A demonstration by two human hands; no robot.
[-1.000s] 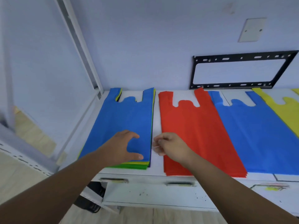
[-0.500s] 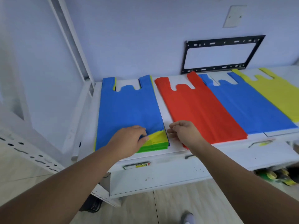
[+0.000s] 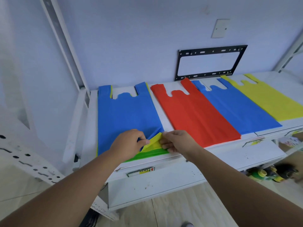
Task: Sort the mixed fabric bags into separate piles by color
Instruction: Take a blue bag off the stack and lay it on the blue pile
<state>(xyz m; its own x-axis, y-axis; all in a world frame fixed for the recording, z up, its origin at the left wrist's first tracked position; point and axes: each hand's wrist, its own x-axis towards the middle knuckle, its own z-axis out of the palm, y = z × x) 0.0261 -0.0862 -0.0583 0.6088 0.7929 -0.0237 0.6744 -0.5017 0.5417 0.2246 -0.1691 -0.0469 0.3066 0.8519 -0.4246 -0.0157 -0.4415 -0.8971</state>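
- We count three sorted piles laid flat on the white table (image 3: 165, 119): a red pile (image 3: 201, 115) in the middle, a blue pile (image 3: 237, 110) just to its right and partly under it at the handles, and a yellow pile (image 3: 268, 99) farthest right, overlapping the blue one's edge.
- The mixed stack (image 3: 126, 115) lies at the left end of the table, apart from the red pile, with a strip of bare table between them. A blue bag (image 3: 124, 112) lies on top; yellow and green edges show beneath it.
- Our left hand (image 3: 129, 145) has the blue bag's near right corner bunched up, its grip closed on that fabric.
- Our right hand (image 3: 178, 141) pinches the lifted corner of the yellow bag (image 3: 152, 143) just below, its grip narrow on the fabric. A green bag (image 3: 147, 154) lies flat under that.
- No green pile is in view, so we judge one has yet to be started.
- We judge the sort to be partway: each started pile looks thin, and the stack holds several layers; how many, we cannot tell.
- The next bags look to be the blue and the yellow, each with a pile waiting.
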